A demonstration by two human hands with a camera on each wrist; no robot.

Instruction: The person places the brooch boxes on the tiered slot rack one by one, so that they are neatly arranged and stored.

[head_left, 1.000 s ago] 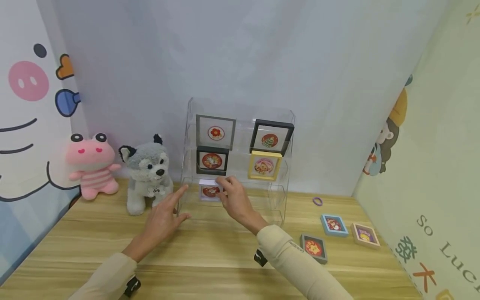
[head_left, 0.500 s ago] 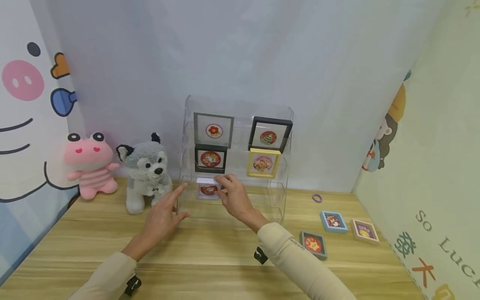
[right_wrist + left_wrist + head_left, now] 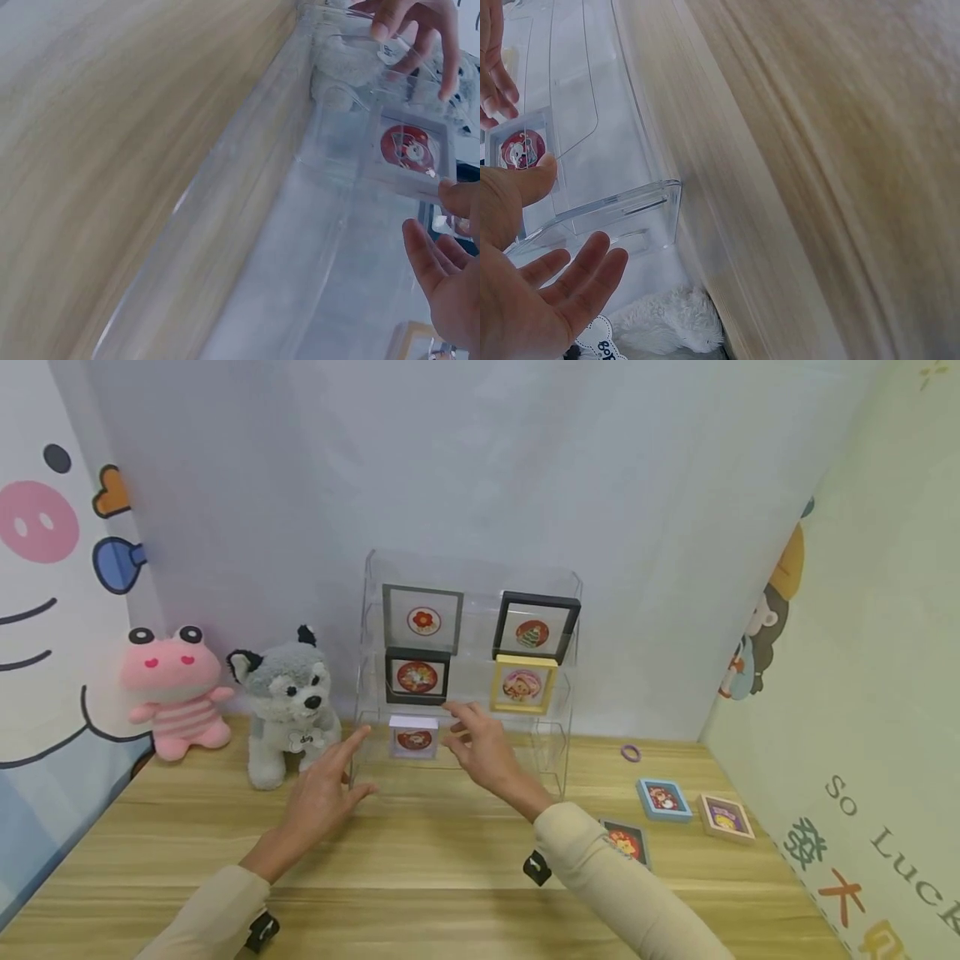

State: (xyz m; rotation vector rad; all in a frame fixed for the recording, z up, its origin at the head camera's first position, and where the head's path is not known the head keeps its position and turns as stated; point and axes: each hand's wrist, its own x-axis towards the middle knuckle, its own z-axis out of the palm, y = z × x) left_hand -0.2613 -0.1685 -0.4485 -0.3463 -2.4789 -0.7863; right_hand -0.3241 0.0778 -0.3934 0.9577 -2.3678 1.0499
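Note:
A small lavender picture frame (image 3: 414, 737) with a round red picture stands at the left of the bottom tier of a clear acrylic display rack (image 3: 480, 783). Just right of it is my right hand (image 3: 487, 756), its fingers apart and holding nothing; the right wrist view has a fingertip (image 3: 454, 196) very close to the frame's edge, and contact is unclear. My left hand (image 3: 321, 797) is spread at the rack's left side, thumb and fingers apart. Above, the rack carries a grey frame (image 3: 423, 620), two black frames (image 3: 417, 677) and a yellow frame (image 3: 523, 685).
On the wooden table (image 3: 360, 893) at right lie a blue frame (image 3: 663, 800), a beige frame (image 3: 726, 818), a grey frame (image 3: 628, 843) partly behind the right sleeve, and a purple ring (image 3: 631, 753). A plush husky (image 3: 288, 714) and a pink plush frog (image 3: 176, 689) sit at left.
My right hand has let go of the lavender frame and moved slightly right, leaving its whole front visible. The left hand keeps its place by the rack. The head view has shifted slightly.

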